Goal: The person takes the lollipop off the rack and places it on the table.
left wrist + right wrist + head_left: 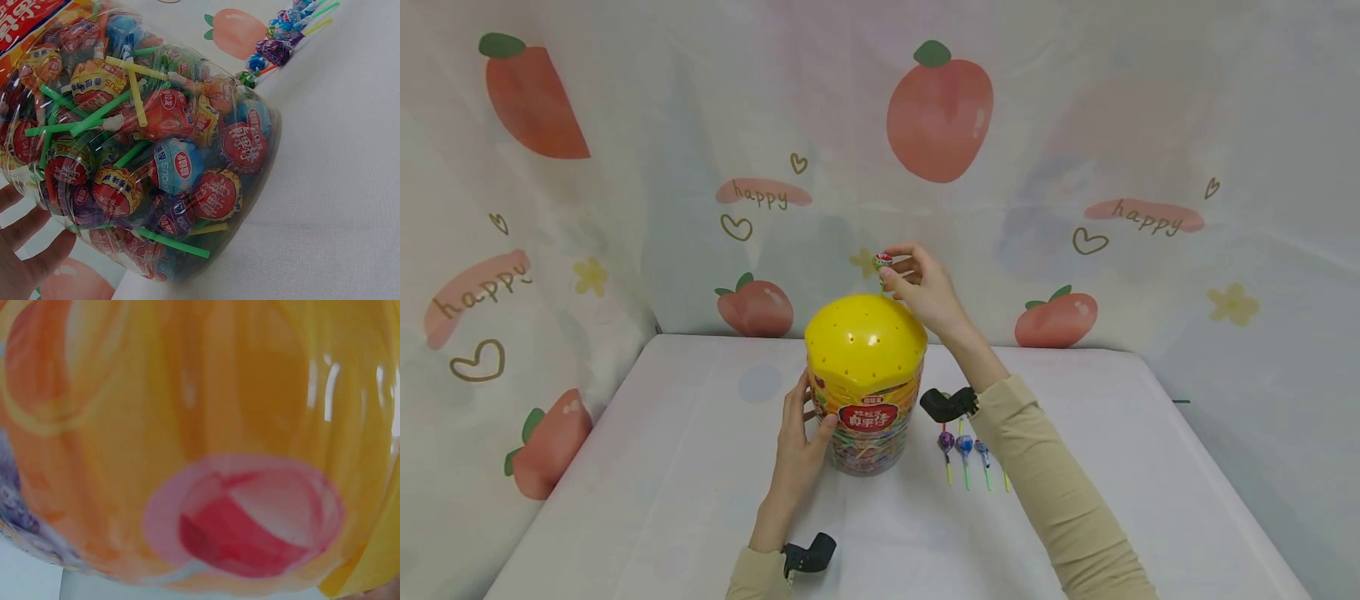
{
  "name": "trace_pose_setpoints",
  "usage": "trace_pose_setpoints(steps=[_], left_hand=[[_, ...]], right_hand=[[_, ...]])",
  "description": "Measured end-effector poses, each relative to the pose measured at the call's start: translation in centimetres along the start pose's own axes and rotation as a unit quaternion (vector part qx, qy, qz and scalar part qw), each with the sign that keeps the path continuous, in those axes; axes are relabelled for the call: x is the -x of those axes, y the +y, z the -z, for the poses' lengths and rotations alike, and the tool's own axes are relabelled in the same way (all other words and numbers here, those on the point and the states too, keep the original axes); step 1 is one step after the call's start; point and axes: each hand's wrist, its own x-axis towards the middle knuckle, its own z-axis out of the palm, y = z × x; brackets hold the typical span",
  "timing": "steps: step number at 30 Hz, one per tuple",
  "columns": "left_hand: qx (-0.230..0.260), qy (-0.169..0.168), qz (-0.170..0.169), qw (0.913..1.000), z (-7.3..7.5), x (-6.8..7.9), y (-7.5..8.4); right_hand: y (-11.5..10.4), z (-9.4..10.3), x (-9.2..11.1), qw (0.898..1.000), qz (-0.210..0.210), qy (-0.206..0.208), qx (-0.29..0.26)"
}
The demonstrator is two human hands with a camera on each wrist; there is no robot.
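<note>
A clear plastic jar [868, 450] packed with wrapped lollipops stands upright on the table, capped by a domed yellow lid [861, 350] dotted with small holes. My left hand [801, 454] holds the jar's left side, thumb at the front; in the left wrist view its fingers lie along the clear wall [156, 156]. Above the lid's far edge, my right hand [928, 292] pinches a lollipop [882, 260] by its red and green wrapped head, stick pointing down at the lid. The right wrist view is filled by the jar's orange label [200, 394], and the right hand's fingers are hidden there.
Several lollipops [964, 446] lie in a row on the white table [700, 467] to the right of the jar, partly covered by the right forearm. A fabric backdrop [850, 125] with peach prints rises behind and beside the table.
</note>
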Motion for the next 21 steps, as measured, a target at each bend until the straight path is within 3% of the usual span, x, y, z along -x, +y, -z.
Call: trace_pose_setpoints(steps=[21], left_hand=[[0.001,-0.003,0.0,1.0,0.05,-0.08,0.03]], right_hand=[[-0.6,-0.06,0.0,1.0,0.005,0.017,0.01]])
